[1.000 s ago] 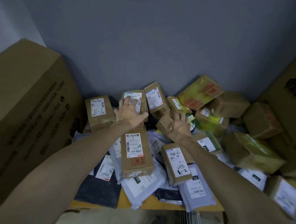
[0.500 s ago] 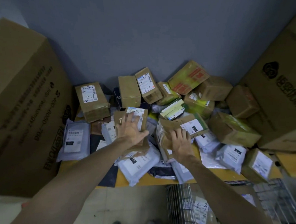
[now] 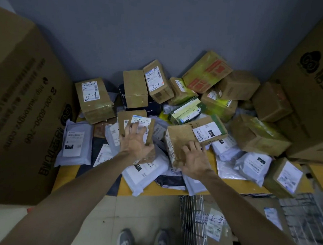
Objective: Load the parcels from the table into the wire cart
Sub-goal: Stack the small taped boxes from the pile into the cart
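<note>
Head camera: a person is leaning over a yellow table point(image 3: 160, 188) heaped with parcels; the left hand point(image 3: 136, 146) is gripping a small box point(image 3: 136, 119) of brown card from above, fingers spreading over its white label and thumb hooking round its right edge; that box is lying on grey mailing bags point(image 3: 146, 170) near the table's front edge; the right hand point(image 3: 194, 160) is clutching a crumpled box point(image 3: 180, 138) just beside it, fingers curling over the top face and thumb pressing the near corner; a labelled box point(image 3: 203, 130) with a green edge is lying right behind it; a box marked 5-1 point(image 3: 94, 97) is standing further back on the left, and more brown boxes are piling against the grey wall point(image 3: 162, 27); the wire cart point(image 3: 190, 218) is standing below the table's front edge on the right, already carrying a labelled parcel point(image 3: 215, 226); a huge printed carton point(image 3: 25, 114) is towering on the left and a second carton point(image 3: 313, 93) on the right; the person's shoes point(image 3: 125, 239) are showing on the floor.
</note>
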